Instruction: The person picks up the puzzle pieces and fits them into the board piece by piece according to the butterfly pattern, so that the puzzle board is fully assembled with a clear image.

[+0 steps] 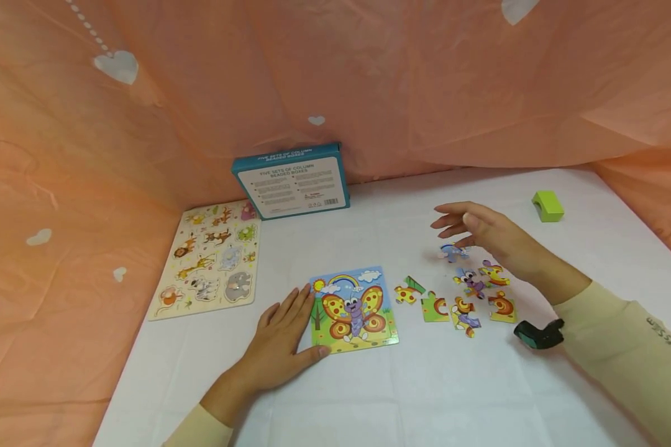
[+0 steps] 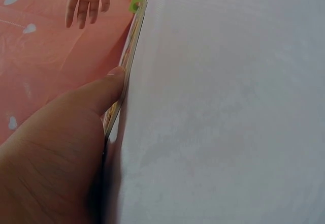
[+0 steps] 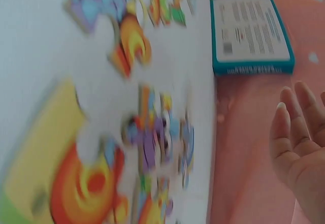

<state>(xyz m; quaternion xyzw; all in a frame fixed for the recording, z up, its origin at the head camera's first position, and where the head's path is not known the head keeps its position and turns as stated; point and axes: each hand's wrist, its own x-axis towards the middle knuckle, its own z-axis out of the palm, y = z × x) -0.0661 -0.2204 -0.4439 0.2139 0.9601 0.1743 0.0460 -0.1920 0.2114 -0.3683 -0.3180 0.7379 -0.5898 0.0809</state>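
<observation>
A square butterfly puzzle board (image 1: 355, 310) lies flat on the white table. My left hand (image 1: 282, 338) rests at its left side, fingers extended along the edge and thumb at the lower left corner. In the left wrist view the thumb (image 2: 109, 89) touches the board's edge. To the right of the board lie several loose puzzle pieces (image 1: 436, 308), among them one with the butterfly's face (image 1: 470, 283). My right hand (image 1: 489, 233) is raised over the farthest piece, a blue one (image 1: 453, 253), with its fingers apart and nothing in them. The right wrist view shows the same pieces (image 3: 89, 183), blurred.
A wooden animal peg board (image 1: 207, 261) lies at the left. Behind stands a teal and white box (image 1: 293, 183) against the orange cloth (image 1: 425, 93). A green block (image 1: 548, 206) sits at the far right. A dark wrist device (image 1: 538, 335) is by the right sleeve.
</observation>
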